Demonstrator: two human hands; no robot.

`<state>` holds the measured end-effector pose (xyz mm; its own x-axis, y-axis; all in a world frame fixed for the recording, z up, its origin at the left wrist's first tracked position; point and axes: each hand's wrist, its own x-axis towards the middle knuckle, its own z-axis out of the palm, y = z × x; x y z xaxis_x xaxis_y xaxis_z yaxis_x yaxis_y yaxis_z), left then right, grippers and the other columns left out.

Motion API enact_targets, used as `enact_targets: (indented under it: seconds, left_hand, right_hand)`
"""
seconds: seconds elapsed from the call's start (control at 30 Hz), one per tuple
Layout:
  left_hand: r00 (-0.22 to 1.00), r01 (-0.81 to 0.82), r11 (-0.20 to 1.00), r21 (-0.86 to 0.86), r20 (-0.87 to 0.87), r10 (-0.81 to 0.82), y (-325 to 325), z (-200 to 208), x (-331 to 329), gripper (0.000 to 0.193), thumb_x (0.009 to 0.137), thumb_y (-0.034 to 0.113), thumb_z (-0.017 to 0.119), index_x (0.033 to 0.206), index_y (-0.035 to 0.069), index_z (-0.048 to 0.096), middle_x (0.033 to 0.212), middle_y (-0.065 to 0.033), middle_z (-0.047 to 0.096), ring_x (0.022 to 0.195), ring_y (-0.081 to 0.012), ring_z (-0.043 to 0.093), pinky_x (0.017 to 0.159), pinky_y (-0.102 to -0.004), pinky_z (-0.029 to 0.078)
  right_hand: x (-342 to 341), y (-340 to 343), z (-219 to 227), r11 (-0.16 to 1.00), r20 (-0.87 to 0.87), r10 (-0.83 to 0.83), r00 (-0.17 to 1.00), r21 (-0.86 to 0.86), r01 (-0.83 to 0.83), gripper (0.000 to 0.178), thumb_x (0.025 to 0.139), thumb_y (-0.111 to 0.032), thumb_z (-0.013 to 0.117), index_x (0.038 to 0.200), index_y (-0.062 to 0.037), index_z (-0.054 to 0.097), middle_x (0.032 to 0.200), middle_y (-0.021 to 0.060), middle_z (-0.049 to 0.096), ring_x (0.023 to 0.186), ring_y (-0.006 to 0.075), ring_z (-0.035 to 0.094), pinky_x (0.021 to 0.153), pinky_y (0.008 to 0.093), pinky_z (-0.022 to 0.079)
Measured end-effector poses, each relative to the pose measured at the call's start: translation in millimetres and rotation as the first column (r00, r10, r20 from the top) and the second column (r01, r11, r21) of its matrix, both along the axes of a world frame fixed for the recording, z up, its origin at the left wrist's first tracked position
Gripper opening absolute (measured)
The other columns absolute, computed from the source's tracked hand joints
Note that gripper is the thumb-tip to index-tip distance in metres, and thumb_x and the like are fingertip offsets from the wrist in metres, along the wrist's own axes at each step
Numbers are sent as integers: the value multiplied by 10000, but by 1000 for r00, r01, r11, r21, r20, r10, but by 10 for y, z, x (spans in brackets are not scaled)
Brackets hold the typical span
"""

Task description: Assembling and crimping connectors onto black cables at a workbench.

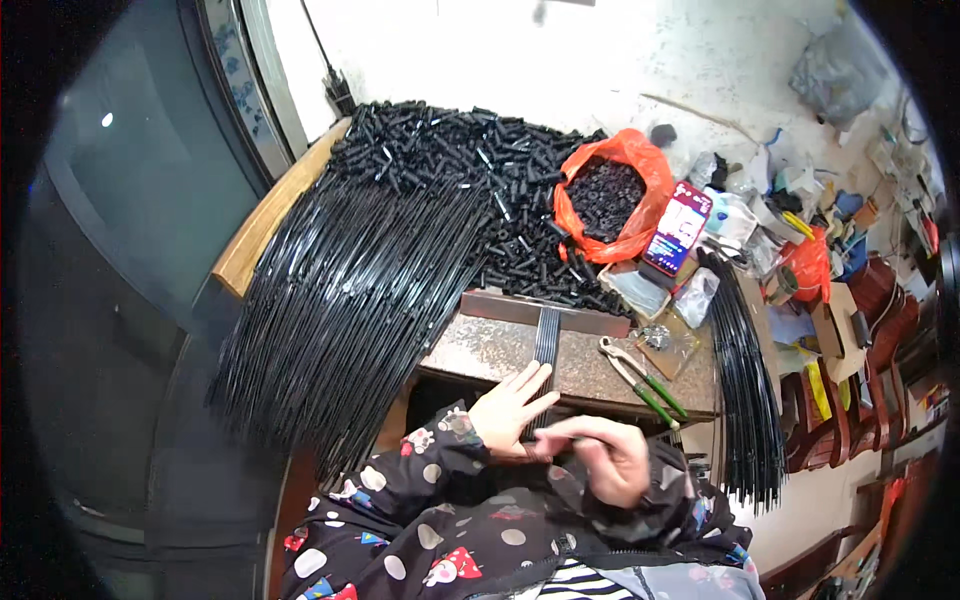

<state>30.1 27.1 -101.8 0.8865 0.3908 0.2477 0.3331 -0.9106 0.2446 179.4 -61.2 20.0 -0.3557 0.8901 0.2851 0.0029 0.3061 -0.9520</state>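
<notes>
My left hand point(513, 408) lies flat with its fingers stretched over a narrow row of thin black rods point(547, 340). The rods run side by side over the table's near edge, and their far ends meet a long metal bar point(590, 319). Close to their near ends my right hand point(607, 455) is curled, with the index finger reaching left towards the left hand. It is slightly blurred, and whatever its fingers hold is hidden. Green-handled pliers point(640, 383) lie on the table right of the rods.
A thick spread of black rods point(350, 300) covers the left side, below a heap of short black tubular parts point(440, 145). An orange bag point(655, 185) holds small black pieces. A phone point(680, 230) stands beside it. Another rod bundle point(745, 390) hangs at the right edge.
</notes>
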Motion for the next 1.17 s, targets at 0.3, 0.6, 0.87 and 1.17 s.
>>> enact_targets:
  seconds: [0.3, 0.6, 0.87, 1.17]
  left_hand:
    - [944, 160, 901, -404, 331, -19, -29, 842, 159, 335, 538, 112, 617, 847, 60, 500, 766, -95, 513, 785, -252, 481, 697, -323, 374]
    - [311, 264, 635, -726, 687, 657, 84, 995, 198, 267, 786, 258, 401, 638, 36, 411, 518, 9, 358, 480, -90, 359, 517, -230, 350]
    - [26, 867, 205, -455, 451, 892, -147, 763, 572, 376, 802, 353, 261, 848, 23, 436, 898, -88, 463, 825, -187, 427, 770, -344, 315]
    - [562, 252, 915, -316, 817, 127, -197, 1235, 163, 394, 713, 271, 501, 921, -62, 469, 885, -161, 503, 848, -249, 471, 774, -314, 330]
  right_hand:
    - [406, -338, 832, 829, -586, 256, 768, 542, 138, 159, 796, -155, 346, 714, -25, 386, 518, 70, 444, 429, 181, 444, 515, 332, 438]
    - [-259, 208, -283, 998, 482, 58, 874, -62, -32, 283, 778, -226, 337, 947, -18, 428, 827, 121, 510, 704, 212, 497, 652, 304, 383]
    - [-18, 954, -94, 736, -824, -566, 33, -487, 470, 295, 789, -282, 373, 751, -1, 455, 615, 52, 465, 541, 148, 474, 568, 295, 431]
    - [66, 661, 138, 873, -682, -277, 677, 116, 474, 245, 803, -212, 346, 842, 15, 431, 582, 68, 454, 491, 147, 456, 564, 316, 444]
